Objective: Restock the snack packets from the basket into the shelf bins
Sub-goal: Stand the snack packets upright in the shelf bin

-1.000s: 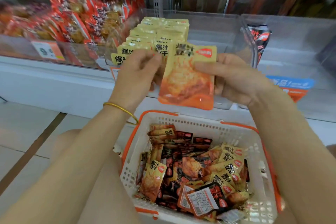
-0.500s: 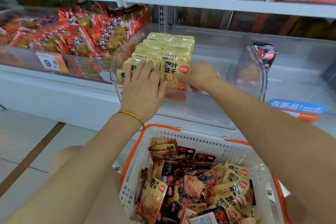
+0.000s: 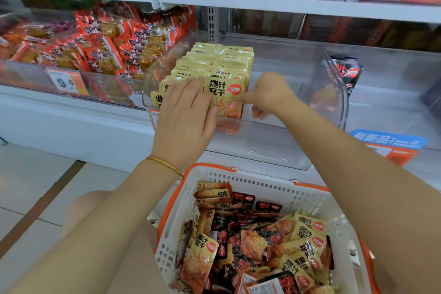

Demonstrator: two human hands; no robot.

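Observation:
Two rows of yellow snack packets (image 3: 214, 62) stand upright in the clear shelf bin (image 3: 298, 107). The front packet of the right row (image 3: 226, 95) faces me. My right hand (image 3: 269, 95) pinches its right edge with curled fingers. With straight fingers, my left hand (image 3: 186, 112) presses flat against the front of the left row and overlaps that packet's left edge. Below, the white basket with orange rim (image 3: 262, 181) holds several yellow and black packets (image 3: 253, 241).
The bin to the left is piled with red packets (image 3: 107, 50) and carries a price tag (image 3: 64, 81). A black packet (image 3: 346, 71) stands in the clear bin at right. A blue label (image 3: 386, 139) hangs on the shelf edge. More stock fills the upper shelf.
A second ago both hands held the yellow packet in front of the bin. It now stands at the front of the right row, and my left hand lies flat on the rows.

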